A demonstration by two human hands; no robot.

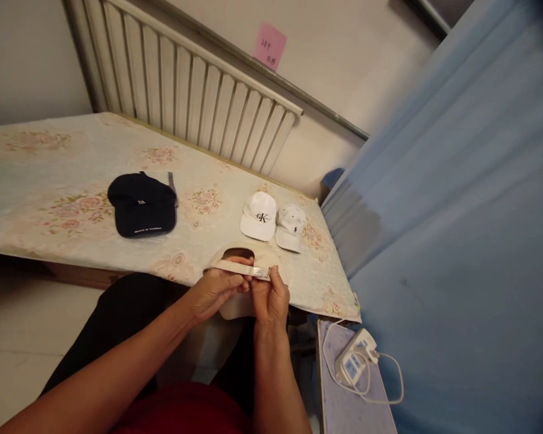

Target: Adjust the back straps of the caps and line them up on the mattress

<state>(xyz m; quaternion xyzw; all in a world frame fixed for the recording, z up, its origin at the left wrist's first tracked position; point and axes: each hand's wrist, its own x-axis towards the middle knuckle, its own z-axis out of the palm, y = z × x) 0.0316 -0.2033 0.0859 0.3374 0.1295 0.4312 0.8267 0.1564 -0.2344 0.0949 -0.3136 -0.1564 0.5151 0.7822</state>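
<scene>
Both my hands hold a beige baseball cap (238, 306) at the near edge of the bed, its back strap (235, 267) toward me. My left hand (215, 289) has its fingers closed on the strap's left part. At the buckle end of the strap, my right hand (271, 295) pinches with thumb and fingers. The cap's dark inside shows through the opening above the strap. Beyond my hands lie a white cap with black letters (257, 217) and, touching or close to it, a white cap with a small dark emblem (291, 227).
A dark navy cap (142, 205) lies farther left on the flowered bed cover (217, 229). A radiator (190, 90) runs along the wall behind. At right hangs a blue curtain (457, 211); below it, a power strip (355, 358) with a white cable rests on a small table (339, 410).
</scene>
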